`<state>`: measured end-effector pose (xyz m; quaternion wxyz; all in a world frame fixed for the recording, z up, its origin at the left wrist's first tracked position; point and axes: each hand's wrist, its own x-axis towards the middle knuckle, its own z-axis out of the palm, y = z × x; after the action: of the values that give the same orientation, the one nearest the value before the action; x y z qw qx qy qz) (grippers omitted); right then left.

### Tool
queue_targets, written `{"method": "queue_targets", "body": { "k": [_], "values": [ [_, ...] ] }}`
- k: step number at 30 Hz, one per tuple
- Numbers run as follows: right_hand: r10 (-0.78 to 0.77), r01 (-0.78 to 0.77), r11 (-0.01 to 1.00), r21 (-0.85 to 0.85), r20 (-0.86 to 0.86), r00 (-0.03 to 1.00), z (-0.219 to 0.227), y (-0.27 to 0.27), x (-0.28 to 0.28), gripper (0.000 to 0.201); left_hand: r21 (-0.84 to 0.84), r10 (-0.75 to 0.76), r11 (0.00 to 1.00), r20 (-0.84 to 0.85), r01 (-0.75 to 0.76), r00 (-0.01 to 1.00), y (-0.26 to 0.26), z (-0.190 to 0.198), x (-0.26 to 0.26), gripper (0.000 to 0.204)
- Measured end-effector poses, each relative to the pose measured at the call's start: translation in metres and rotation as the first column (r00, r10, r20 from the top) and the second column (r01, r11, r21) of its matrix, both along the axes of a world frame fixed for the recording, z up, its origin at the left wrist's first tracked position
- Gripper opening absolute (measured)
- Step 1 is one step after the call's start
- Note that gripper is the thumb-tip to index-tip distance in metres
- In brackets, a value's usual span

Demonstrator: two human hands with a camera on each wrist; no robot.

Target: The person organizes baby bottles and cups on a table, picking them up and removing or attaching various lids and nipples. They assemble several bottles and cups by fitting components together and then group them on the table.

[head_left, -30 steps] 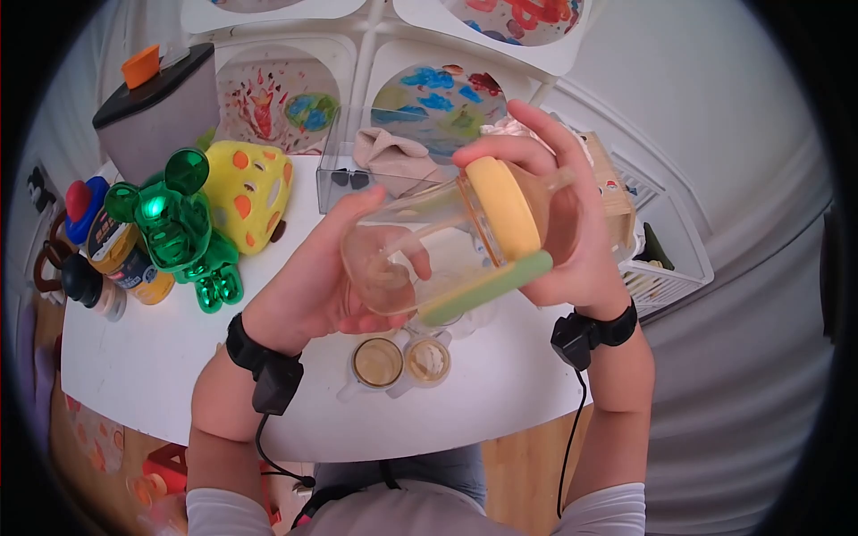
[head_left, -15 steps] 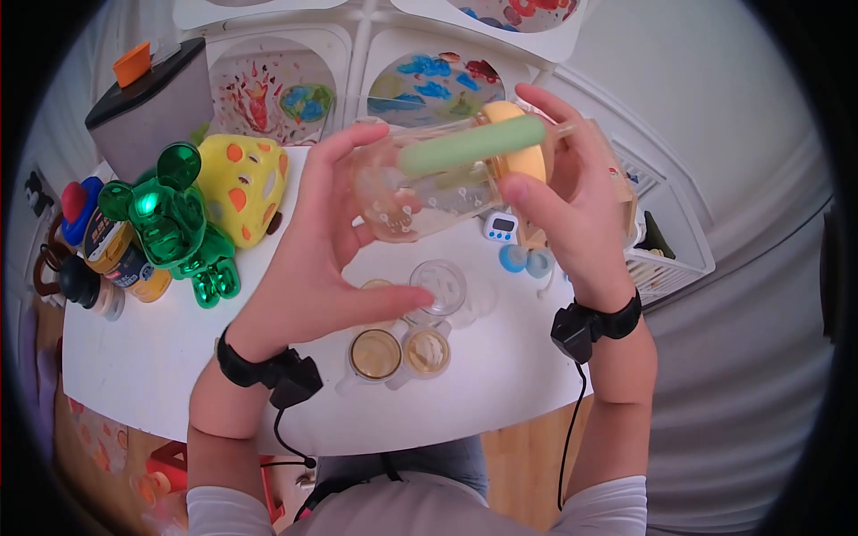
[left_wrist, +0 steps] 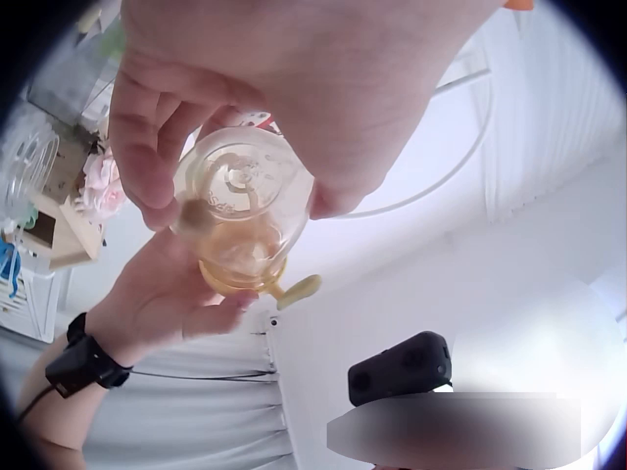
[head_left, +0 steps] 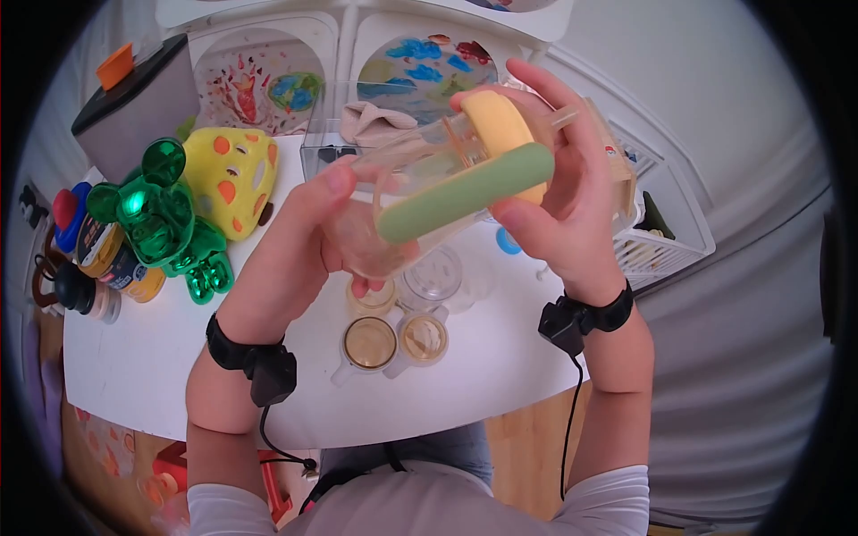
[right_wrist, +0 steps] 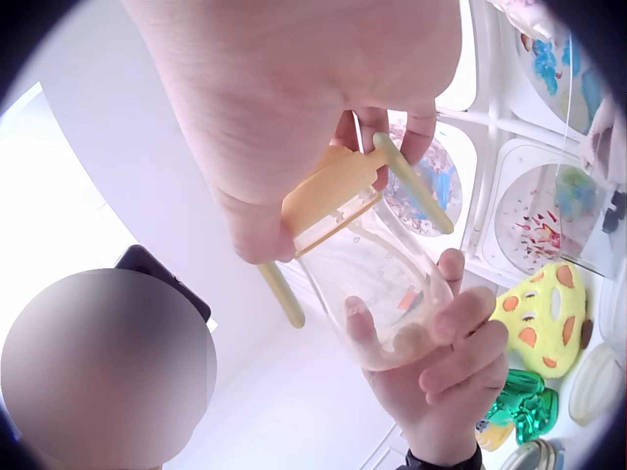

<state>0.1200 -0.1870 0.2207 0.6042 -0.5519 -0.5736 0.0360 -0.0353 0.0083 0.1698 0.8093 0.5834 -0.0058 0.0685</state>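
Note:
Both hands hold a clear drinking bottle (head_left: 357, 234) tilted on its side above the white table. My left hand (head_left: 288, 246) grips it round the base, thumb on the upper side, fingers underneath. At the other end my right hand (head_left: 579, 210) grips the yellow lid (head_left: 494, 125), with the thumb below it. A pale straw spout (head_left: 565, 117) pokes out between the right fingers. One long green handle (head_left: 469, 192) runs along the side facing me; the right wrist view shows a pale handle (right_wrist: 419, 191) on either side of the lid. Small light marks show at the bottle's base (left_wrist: 235, 174).
Below the bottle stand glass mugs (head_left: 370, 343) and a clear round container (head_left: 433, 275). To the left are a shiny green bear figure (head_left: 156, 219), a yellow spotted plush (head_left: 234, 179) and jars (head_left: 116, 259). A clear box (head_left: 326, 134) stands behind; a white basket (head_left: 670, 219) is at the right.
The bottle has been turned about its length; its green handle went from the lower side to the top, then to the front. The left thumb swung away from the bottle and back onto it.

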Motion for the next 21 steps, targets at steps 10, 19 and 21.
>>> {"method": "queue_targets", "body": {
  "k": [10,19,21],
  "values": [
    [-0.211,0.211,0.977,0.038,-0.006,0.977,0.023,-0.064,0.022,0.104,-0.335,-0.099,0.941,-0.107,0.058,0.989,0.029,0.005,0.001,0.077],
    [-0.509,0.509,0.861,-0.016,-0.010,0.861,0.017,-0.210,0.014,0.092,-0.331,-0.023,0.943,-0.101,-0.012,0.995,0.034,-0.001,0.008,0.067],
    [-0.582,0.577,0.792,-0.199,0.037,0.812,0.006,-0.226,-0.002,0.091,-0.311,-0.004,0.950,-0.105,-0.029,0.995,0.032,0.005,0.006,0.070]
  ]
}}
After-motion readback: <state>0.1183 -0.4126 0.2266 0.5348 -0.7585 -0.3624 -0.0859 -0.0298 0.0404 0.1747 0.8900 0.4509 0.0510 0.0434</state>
